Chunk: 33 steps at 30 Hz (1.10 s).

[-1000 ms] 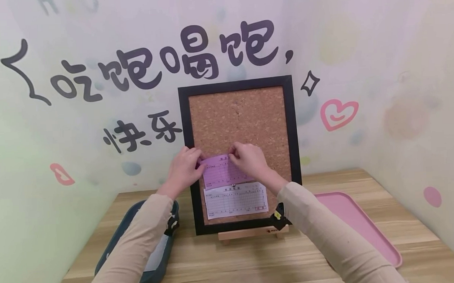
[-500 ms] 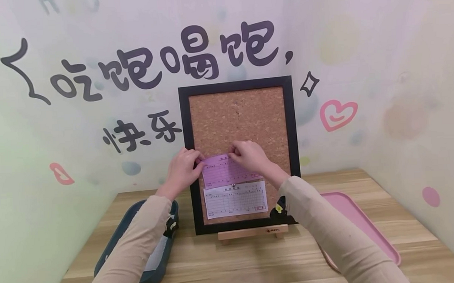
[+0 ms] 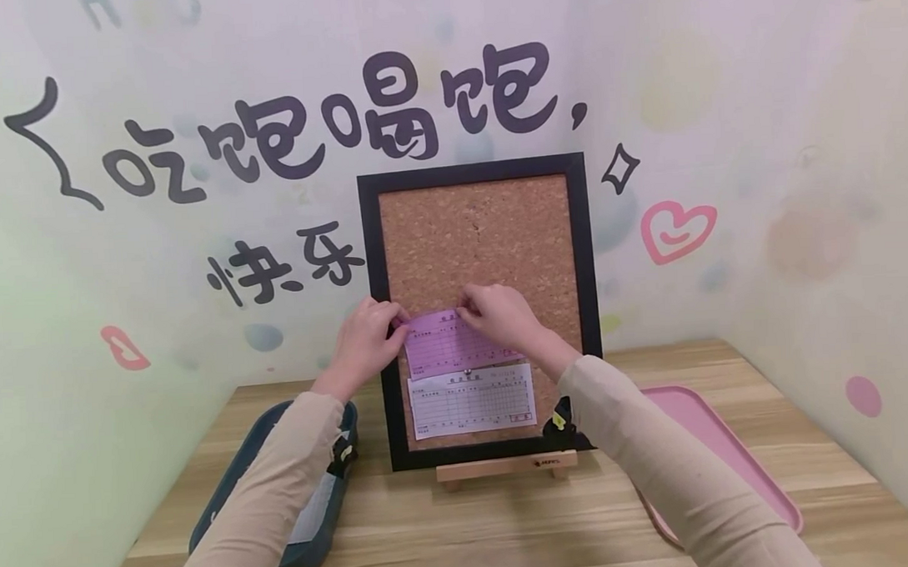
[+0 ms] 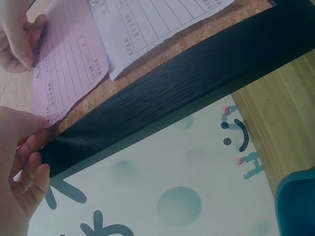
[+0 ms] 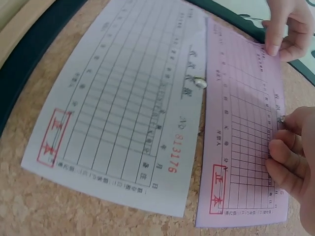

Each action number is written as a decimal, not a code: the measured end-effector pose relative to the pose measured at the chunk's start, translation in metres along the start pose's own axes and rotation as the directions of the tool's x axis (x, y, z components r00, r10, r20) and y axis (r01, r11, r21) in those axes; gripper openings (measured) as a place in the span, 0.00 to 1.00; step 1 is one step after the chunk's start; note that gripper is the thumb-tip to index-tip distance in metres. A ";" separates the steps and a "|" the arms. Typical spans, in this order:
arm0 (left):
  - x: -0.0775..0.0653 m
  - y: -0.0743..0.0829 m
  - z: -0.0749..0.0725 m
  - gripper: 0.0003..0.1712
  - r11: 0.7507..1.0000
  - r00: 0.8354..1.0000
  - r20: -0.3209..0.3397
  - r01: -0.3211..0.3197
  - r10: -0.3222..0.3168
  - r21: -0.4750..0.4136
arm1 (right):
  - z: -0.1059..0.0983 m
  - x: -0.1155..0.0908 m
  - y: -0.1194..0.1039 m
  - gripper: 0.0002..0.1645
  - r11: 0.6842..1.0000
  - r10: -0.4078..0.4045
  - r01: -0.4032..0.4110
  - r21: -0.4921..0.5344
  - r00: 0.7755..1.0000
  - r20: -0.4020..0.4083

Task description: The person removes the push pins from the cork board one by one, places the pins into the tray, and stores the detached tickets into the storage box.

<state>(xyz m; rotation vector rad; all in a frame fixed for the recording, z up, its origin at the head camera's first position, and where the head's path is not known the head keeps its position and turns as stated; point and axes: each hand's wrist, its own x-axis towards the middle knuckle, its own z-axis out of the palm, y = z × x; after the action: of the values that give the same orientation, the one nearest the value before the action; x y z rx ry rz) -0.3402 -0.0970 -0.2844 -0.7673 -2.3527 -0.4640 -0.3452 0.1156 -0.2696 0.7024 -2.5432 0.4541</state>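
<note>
A framed corkboard (image 3: 482,241) stands upright on a small wooden easel (image 3: 505,465). On its lower half a pink receipt slip (image 3: 441,346) lies flat above a white receipt slip (image 3: 469,404), which a silver pushpin (image 5: 200,83) holds at its top middle. My left hand (image 3: 366,337) pinches the pink slip's upper left corner, at the black frame's edge. At the middle of that slip's top edge, my right hand (image 3: 504,319) grips a small shiny pushpin (image 5: 281,119), mostly hidden by the fingertips. The slip's upper right part is behind this hand in the head view.
A dark blue tray (image 3: 207,513) with white paper (image 3: 312,509) in it stands on the wooden table (image 3: 403,535) at left, partly under my left forearm. At right lies a pink tray (image 3: 699,417), partly covered by my right forearm. A printed wall rises behind.
Both hands keep their places on the pink receipt slip. My right wrist has shifted slightly up and to the right.
</note>
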 end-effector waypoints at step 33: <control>-0.005 -0.001 -0.013 0.04 0.978 0.987 0.028 0.159 -0.156 -0.133 | -0.019 -0.025 0.010 0.05 0.988 -0.032 0.020 0.155 0.997 0.075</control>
<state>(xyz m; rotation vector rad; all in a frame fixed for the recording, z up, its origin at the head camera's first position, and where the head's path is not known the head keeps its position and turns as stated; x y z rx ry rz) -0.3316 -0.1058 -0.2778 -0.6494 -2.4280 -0.6932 -0.3251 0.1423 -0.2681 0.8227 -2.5878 0.6315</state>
